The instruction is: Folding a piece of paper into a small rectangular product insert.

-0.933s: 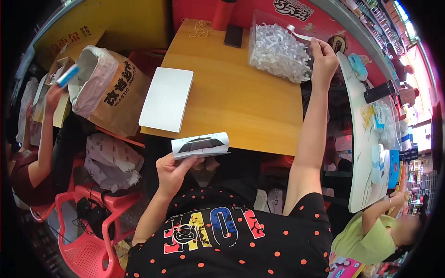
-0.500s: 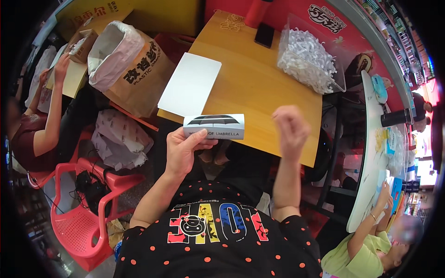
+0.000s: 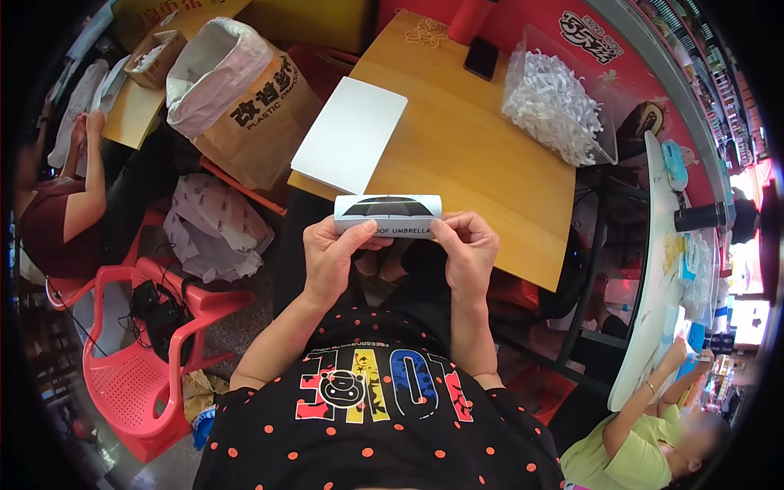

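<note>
Between both hands, in front of my chest, is a pale grey printed paper piece (image 3: 388, 206) with a picture of a black umbrella. It looks curved or rolled. My left hand (image 3: 331, 253) grips its left end, thumb on the front and fingers behind. At the right end my right hand (image 3: 469, 249) pinches the lower corner between thumb and fingers. Just beyond it, a stack of white sheets (image 3: 351, 135) lies at the near left edge of the wooden table (image 3: 474, 155).
Curled white strips fill a clear bin (image 3: 563, 114) at the table's far right. A phone (image 3: 482, 59), rubber bands (image 3: 426, 33) and a red cylinder (image 3: 472, 18) lie farther back. Left are a large sack (image 3: 253, 114) and a red chair (image 3: 135, 376). Other people sit at both sides.
My right hand has come in from the right, where it was raised and blurred, and now pinches the printed paper's right end. My left hand keeps its hold. The view has shifted slightly.
</note>
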Tool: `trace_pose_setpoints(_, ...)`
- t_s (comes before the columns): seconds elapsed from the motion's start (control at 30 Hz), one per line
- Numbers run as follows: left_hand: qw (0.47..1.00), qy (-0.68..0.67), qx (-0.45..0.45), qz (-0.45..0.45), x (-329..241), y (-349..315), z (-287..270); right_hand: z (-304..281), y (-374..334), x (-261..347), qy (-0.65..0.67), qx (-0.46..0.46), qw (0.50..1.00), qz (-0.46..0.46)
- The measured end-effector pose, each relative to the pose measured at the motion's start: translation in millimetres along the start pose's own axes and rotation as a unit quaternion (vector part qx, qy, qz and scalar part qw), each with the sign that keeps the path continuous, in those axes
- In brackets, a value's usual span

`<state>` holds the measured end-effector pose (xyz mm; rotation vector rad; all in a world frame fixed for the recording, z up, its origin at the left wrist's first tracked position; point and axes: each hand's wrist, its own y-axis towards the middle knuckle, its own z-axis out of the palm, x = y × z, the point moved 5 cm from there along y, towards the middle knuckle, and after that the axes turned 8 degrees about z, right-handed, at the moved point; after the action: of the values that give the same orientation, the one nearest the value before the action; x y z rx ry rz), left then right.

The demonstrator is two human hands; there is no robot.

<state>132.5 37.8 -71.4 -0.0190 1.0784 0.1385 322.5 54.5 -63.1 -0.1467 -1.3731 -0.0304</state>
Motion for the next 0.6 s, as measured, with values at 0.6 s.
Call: trace_pose_setpoints(0.6, 0.992, 0.119, -0.002, 0.032, 10.9, -1.0, 3.2, 35.0, -0.1, -23.8, 0.092, 0.077, 0.986, 0.116)
